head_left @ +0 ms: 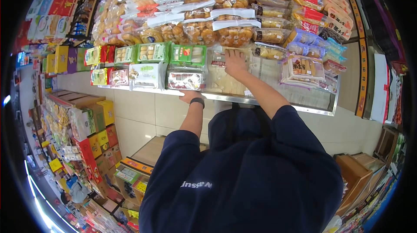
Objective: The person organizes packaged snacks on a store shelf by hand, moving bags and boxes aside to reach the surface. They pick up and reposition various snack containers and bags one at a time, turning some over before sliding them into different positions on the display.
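My right hand (pixel 234 61) reaches onto the metal shelf (pixel 269 102) and rests palm down on a clear pack of pale pastries (pixel 226 83), fingers touching a small red-labelled pack (pixel 218 58). My left hand (pixel 190 96) is at the shelf's front edge, under a clear box with a red-and-white label (pixel 185 80); a black band sits on that wrist. Whether its fingers grip the box or the edge is hidden.
Bagged buns (pixel 234 35) and green-labelled pastry boxes (pixel 153 52) fill the shelf behind. Flat cake packs (pixel 304 70) lie right. Stacked cartons and boxes (pixel 93 120) line the aisle at left. Wooden crates (pixel 356 172) sit low right.
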A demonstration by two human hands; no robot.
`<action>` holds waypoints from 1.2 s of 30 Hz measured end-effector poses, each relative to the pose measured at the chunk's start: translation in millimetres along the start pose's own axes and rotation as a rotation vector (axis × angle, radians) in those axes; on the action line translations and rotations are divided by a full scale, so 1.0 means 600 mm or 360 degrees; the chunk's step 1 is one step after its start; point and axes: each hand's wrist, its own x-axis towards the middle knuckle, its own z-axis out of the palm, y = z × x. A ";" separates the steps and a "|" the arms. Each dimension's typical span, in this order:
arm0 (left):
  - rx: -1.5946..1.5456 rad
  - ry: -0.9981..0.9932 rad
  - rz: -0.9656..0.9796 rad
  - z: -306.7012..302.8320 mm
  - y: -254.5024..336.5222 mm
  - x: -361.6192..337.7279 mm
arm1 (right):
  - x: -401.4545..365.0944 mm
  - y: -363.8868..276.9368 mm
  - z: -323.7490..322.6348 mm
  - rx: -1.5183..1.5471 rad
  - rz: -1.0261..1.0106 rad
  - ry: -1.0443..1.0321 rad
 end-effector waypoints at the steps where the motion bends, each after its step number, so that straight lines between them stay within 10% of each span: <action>1: 0.0015 0.0030 -0.0011 0.001 0.001 -0.001 | -0.009 0.003 0.000 0.0049 -0.0070 0.0125; 9: 0.0038 0.0104 0.0064 0.014 -0.030 0.038 | -0.229 0.125 -0.052 0.0806 -0.0433 0.0020; 14: 0.0058 0.0013 -0.0098 0.002 0.016 -0.006 | -0.406 0.339 -0.050 0.0395 0.0181 -0.0328; 19: 0.0045 -0.0130 -0.0200 0.004 -0.025 0.058 | -0.467 0.551 -0.134 -0.0249 0.0963 0.0194; 23: 0.0041 -0.0137 -0.0298 0.001 0.001 0.026 | -0.437 0.627 -0.170 -0.0524 0.0749 0.0316; 36: -0.0088 -0.0117 -0.0243 -0.008 0.043 -0.036 | -0.479 0.606 -0.181 -0.0748 0.1116 0.0128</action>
